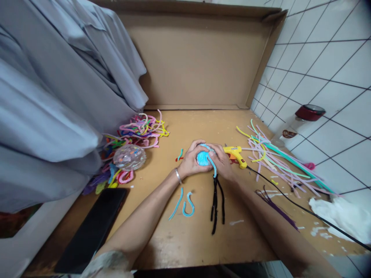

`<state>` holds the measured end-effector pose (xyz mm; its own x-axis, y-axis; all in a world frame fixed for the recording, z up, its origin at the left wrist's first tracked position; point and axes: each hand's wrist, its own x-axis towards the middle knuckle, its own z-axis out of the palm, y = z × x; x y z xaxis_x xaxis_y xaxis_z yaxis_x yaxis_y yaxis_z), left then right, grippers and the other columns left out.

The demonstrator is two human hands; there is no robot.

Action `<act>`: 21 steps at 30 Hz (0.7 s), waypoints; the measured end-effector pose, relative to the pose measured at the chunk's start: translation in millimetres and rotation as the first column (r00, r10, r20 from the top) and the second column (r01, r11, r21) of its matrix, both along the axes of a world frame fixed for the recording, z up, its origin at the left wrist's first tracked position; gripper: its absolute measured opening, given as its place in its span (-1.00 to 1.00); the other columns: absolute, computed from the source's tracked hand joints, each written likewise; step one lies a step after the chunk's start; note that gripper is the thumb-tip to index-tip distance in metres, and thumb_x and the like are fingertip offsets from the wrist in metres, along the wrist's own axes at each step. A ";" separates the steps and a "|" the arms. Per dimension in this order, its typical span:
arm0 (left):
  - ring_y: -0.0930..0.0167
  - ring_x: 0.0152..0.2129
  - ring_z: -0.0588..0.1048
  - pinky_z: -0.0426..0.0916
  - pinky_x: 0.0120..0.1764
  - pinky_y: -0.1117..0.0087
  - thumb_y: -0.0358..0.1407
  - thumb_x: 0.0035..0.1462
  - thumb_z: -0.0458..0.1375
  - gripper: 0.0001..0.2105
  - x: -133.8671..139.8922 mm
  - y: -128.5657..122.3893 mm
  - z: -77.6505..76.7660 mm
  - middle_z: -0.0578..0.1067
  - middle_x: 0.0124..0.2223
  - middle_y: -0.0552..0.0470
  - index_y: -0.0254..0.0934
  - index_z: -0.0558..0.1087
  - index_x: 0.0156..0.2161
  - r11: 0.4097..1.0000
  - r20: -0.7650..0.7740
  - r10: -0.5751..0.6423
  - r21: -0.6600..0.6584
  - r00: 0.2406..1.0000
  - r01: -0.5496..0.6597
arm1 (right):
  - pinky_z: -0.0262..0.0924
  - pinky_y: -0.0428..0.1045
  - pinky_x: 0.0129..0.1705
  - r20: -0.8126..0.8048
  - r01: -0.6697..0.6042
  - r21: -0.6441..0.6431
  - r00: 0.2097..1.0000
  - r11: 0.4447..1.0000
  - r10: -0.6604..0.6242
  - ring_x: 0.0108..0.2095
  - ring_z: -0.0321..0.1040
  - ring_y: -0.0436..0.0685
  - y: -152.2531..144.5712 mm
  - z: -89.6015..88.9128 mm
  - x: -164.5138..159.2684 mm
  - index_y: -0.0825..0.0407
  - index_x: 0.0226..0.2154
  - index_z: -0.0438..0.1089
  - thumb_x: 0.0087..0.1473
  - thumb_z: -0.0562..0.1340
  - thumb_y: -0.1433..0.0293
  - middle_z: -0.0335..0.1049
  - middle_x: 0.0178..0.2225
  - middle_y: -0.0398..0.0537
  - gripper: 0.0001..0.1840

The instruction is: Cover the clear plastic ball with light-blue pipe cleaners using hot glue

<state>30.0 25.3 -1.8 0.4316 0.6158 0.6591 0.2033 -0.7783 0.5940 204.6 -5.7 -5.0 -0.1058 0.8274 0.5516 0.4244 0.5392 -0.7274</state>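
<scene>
Just left of the glue gun (239, 155), a blue coiled ball (204, 158) is depending on two steady hands

The left hand (189, 159) is cupping the ball on the side away from the gun, and the right hand (222, 163) is grasping it on the side nearest the gun, thumb pressing beside a loose blue strand (214, 168). If either grip were easing, the coils could be springing out of line, because that strand is hanging away from the ball.

Below and left of the gun, black stems (215, 197) are trailing from near the strand's end; whether they are joined to it is not showing clearly. If so, a snag could be tugging the strand.

The gun's nozzle is hiding behind the right hand, so its nearness to skin cannot be told; if it is hot, a small slip could be causing a burn. From the gun's handle, a black cord (314, 214) is running down and right past pale stems (269, 160); the right forearm catching it could be dragging the gun across the surface (185, 243). Farther down and left of the gun, two blue offcuts (193, 207) are lying where the left forearm could be sweeping them aside.
</scene>
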 end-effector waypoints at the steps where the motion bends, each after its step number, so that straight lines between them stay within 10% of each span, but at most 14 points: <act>1: 0.15 0.12 0.38 0.32 0.14 0.04 -0.32 -0.20 0.46 -0.49 0.1 0.2 -0.1 0.33 0.12 -0.14 -0.21 0.42 -0.09 1.000 0.001 0.002 -0.001 1.000 -0.002 | 0.21 0.22 0.21 -0.004 -0.018 0.004 1.000 1.000 0.018 0.11 0.28 0.20 -0.3 1.5 0.5 -0.07 0.06 0.37 0.30 0.04 0.07 0.36 0.03 0.07 -0.56; 21: 0.21 0.10 0.37 0.31 0.13 0.10 -0.33 -0.17 0.43 -0.52 1.1 2.5 2.6 0.34 0.08 -0.08 -0.21 0.40 -0.10 0.998 0.052 -0.004 -0.058 0.999 0.007 | 0.17 0.20 0.23 -0.054 -0.037 -0.021 0.998 0.999 0.036 0.14 0.28 0.19 -2.0 0.3 -1.4 -0.12 0.02 0.40 0.30 0.05 0.11 0.40 0.05 0.00 -0.62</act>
